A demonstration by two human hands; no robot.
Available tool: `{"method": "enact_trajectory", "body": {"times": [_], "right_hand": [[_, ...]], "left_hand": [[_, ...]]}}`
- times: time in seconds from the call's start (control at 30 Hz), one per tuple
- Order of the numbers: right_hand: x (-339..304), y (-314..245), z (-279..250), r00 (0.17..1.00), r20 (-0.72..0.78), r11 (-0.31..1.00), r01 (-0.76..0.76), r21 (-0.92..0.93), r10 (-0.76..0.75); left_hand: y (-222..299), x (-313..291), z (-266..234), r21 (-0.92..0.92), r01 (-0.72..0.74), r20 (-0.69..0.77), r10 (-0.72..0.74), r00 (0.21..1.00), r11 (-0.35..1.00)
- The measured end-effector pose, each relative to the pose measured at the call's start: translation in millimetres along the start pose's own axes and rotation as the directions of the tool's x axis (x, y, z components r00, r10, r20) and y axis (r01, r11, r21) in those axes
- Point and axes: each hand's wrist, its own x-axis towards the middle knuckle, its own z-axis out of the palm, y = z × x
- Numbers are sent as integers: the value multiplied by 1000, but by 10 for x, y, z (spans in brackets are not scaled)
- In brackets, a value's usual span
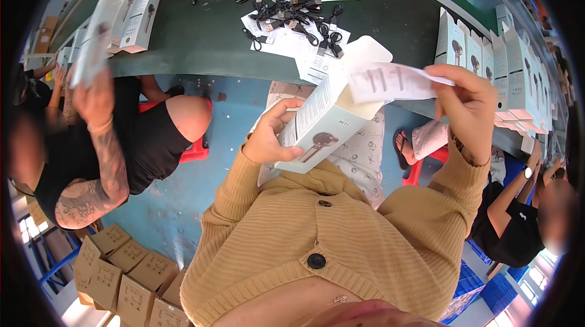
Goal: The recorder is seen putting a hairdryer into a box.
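the left hand (270,134) is clamped around the lower end of the white carton (329,124), which is tilted, its top open, near the table (201,28) edge. the right hand (468,96) pinches the printed leaflet (393,84) at the carton's mouth. on the table, black usb cables (295,11) lie heaped.

Wht box (317,123), tilted rt, flap (370,51) up, dk gadget pic (322,142) on front; wht printed leaflet (390,84) at open top.
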Motion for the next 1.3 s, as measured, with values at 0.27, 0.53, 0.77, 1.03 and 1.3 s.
{"method": "enact_trajectory", "body": {"times": [0.27,0.53,0.77,1.03,1.3], "right_hand": [[383,25,305,874,448,928,306,-212,-186],[1211,162,824,936,237,941,302,-155,-262],[2609,839,1731,859,441,772,459,-440,-260],[2797,777,2378,765,495,519,644,-562,-412],[2822,534,1883,827,436,865,467,-182,-355]], "left_hand": [[3,-8,-58,-45,75,80,-71,994,996],[-167,-192,-232,-119,-74,-47,69,996,990],[-337,-353,-356,-165,-156,-201,122,972,974],[-379,-364,-449,64,-306,-372,307,876,950],[-421,-204,-442,132,-321,-267,346,900,938]]}}
